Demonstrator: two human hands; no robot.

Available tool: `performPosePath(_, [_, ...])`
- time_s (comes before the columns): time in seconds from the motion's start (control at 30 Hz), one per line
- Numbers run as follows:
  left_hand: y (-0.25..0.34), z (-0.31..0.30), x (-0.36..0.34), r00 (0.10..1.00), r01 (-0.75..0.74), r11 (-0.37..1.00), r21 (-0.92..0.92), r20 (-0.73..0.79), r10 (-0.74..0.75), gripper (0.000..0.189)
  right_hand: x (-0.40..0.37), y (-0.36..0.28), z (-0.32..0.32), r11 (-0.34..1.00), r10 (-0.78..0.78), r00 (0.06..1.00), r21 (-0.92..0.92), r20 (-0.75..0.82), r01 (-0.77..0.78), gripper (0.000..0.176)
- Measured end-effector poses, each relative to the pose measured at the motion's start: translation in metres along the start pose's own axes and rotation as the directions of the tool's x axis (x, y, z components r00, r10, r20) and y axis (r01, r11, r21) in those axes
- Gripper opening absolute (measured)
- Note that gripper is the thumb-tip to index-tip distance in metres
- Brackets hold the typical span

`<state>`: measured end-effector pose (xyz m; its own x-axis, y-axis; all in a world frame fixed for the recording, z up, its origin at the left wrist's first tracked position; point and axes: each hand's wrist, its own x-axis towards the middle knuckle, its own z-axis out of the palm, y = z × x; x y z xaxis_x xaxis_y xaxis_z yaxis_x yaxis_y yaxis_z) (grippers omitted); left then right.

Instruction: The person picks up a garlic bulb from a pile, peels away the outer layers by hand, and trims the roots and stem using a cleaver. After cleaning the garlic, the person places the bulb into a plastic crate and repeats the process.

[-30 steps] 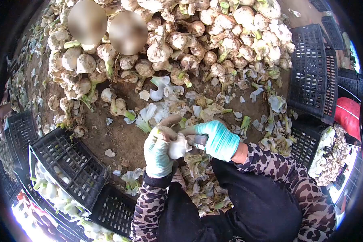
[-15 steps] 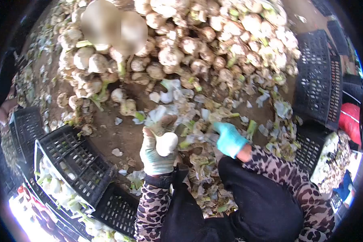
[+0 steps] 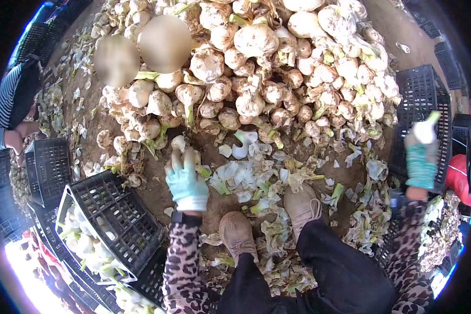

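Note:
My right hand (image 3: 422, 163), in a turquoise glove, is far out on the right, closed around a clean white garlic bulb (image 3: 425, 132). The bulb's short green stem points up, in front of a black crate. My left hand (image 3: 187, 183), gloved in pale turquoise, reaches down to the near edge of the garlic pile (image 3: 246, 68). Its fingers curl over a dirty garlic bulb (image 3: 196, 157), which they partly hide. Just beyond the fingertips lies another dirty bulb (image 3: 179, 142).
Black slatted crates stand on both sides; the tilted left crate (image 3: 115, 220) holds clean bulbs with green stems. Peeled skins (image 3: 240, 175) litter the ground around my shoes (image 3: 236, 233). A person in a striped sleeve (image 3: 8, 104) is at far left; a red sack (image 3: 459, 178) is at right.
The clean white bulb was in my left hand and is now in my right, which has swung far right. My left hand has moved forward to the pile. The view has shifted.

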<state>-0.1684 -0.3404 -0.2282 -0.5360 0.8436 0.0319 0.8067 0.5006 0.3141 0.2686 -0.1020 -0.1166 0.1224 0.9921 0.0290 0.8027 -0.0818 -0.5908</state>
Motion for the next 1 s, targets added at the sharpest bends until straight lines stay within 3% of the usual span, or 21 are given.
performPosePath(0.03, [-0.004, 0.005, 0.006, 0.993, 0.076, 0.992, 0.101, 0.078, -0.084, 0.061, 0.025, 0.042, -0.042, 0.686, 0.157, 0.98, 0.7, 0.124, -0.198, 0.037])
performPosePath(0.07, [-0.017, 0.023, 0.007, 0.991, 0.12, 0.993, 0.001, 0.064, -0.12, 0.066, 0.039, 0.073, -0.074, -0.057, 0.174, 0.933, 0.95, 0.314, -0.308, 0.035])
performPosePath(0.1, [-0.02, 0.035, 0.009, 0.986, 0.164, 0.979, -0.125, -0.016, -0.167, 0.066, 0.046, 0.089, -0.083, -0.053, 0.18, 0.936, 0.953, 0.303, -0.299, 0.035])
performPosePath(0.17, [-0.019, 0.045, 0.011, 0.973, 0.185, 0.95, -0.252, -0.086, -0.212, 0.065, 0.044, 0.094, -0.077, 0.287, -0.267, 0.894, 0.915, 0.36, -0.283, 0.052])
performPosePath(0.23, [-0.01, 0.044, 0.009, 0.934, 0.326, 0.795, -0.511, 0.042, -0.356, 0.057, -0.006, 0.026, -0.014, 0.293, -0.065, 0.915, 0.884, 0.399, -0.365, 0.041])
performPosePath(0.27, [-0.002, 0.038, 0.007, 0.936, 0.322, 0.8, -0.506, 0.044, -0.35, 0.057, -0.025, 0.0, 0.016, 0.362, -0.106, 0.885, 0.847, 0.452, -0.389, 0.048])
performPosePath(0.3, [0.013, 0.028, 0.004, 0.823, 0.541, 0.457, -0.706, 0.332, -0.461, 0.047, -0.051, -0.034, 0.043, 0.545, -0.065, 0.854, 0.736, 0.516, -0.403, 0.048])
performPosePath(0.33, [0.029, 0.019, 0.0, 0.658, 0.695, 0.027, -0.718, 0.621, -0.426, 0.039, -0.071, -0.057, 0.063, 0.704, -0.01, 0.823, 0.588, 0.569, -0.398, 0.049])
performPosePath(0.37, [0.047, 0.009, -0.006, 0.631, 0.717, -0.073, -0.693, 0.69, -0.354, 0.035, -0.083, -0.041, 0.092, 0.521, -0.226, 0.64, 0.647, 0.734, -0.557, 0.037])
performPosePath(0.4, [0.062, 0.005, -0.015, 0.603, 0.736, -0.174, -0.654, 0.751, -0.269, 0.031, -0.108, -0.063, 0.105, 0.86, -0.345, 0.612, 0.501, 0.712, -0.098, 0.04])
performPosePath(0.43, [0.073, 0.008, -0.026, 0.663, 0.709, -0.177, -0.683, 0.731, -0.163, 0.03, -0.131, -0.085, 0.117, 0.743, -0.267, 0.511, 0.512, 0.817, -0.431, 0.05])
performPosePath(0.47, [0.089, 0.0, -0.032, 0.584, 0.775, -0.21, -0.597, 0.802, -0.126, 0.03, -0.143, -0.094, 0.13, 0.791, -0.571, 0.521, 0.595, 0.634, 0.143, 0.055])
performPosePath(0.53, [0.106, -0.004, -0.046, 0.599, 0.801, 0.046, -0.597, 0.801, -0.02, 0.031, -0.158, -0.105, 0.141, 0.781, -0.623, 0.591, 0.451, 0.513, 0.432, 0.038])
performPosePath(0.57, [0.115, -0.009, -0.048, 0.784, 0.573, 0.361, -0.735, 0.62, 0.017, 0.032, -0.155, -0.103, 0.138, 0.828, -0.558, 0.578, 0.354, 0.595, 0.435, 0.031])
performPosePath(0.6, [0.124, -0.024, -0.045, 0.738, 0.614, 0.381, -0.692, 0.674, 0.034, 0.04, -0.153, -0.1, 0.136, 0.862, -0.485, 0.563, 0.256, 0.669, 0.438, 0.025])
performPosePath(0.63, [0.126, -0.022, -0.053, 0.85, 0.412, 0.486, -0.771, 0.518, 0.1, 0.047, -0.156, -0.092, 0.138, 0.863, -0.482, 0.566, 0.249, 0.669, 0.44, 0.025])
performPosePath(0.7, [0.126, -0.021, -0.063, 0.917, 0.067, 0.67, -0.739, 0.31, 0.25, 0.069, -0.167, -0.086, 0.144, 0.857, -0.436, 0.77, 0.475, 0.466, 0.197, 0.021])
performPosePath(0.73, [0.125, -0.02, -0.065, 0.92, 0.066, 0.676, -0.734, 0.307, 0.244, 0.069, -0.167, -0.091, 0.139, 0.853, -0.442, 0.766, 0.484, 0.466, 0.198, 0.021])
performPosePath(0.8, [0.125, -0.017, -0.067, 0.944, 0.081, 0.705, -0.705, 0.282, 0.174, 0.065, -0.164, -0.104, 0.125, 0.914, -0.231, 0.567, 0.376, 0.791, -0.152, 0.023])
performPosePath(0.83, [0.127, -0.019, -0.07, 0.949, 0.074, 0.714, -0.696, 0.269, 0.164, 0.065, -0.168, -0.1, 0.129, 0.869, -0.333, 0.587, 0.481, 0.738, -0.113, 0.019])
performPosePath(1.0, [0.127, -0.026, -0.083, 0.931, 0.153, 0.706, -0.692, 0.341, 0.133, 0.062, -0.187, -0.081, 0.143, 0.915, -0.282, 0.599, 0.398, 0.75, -0.067, 0.014])
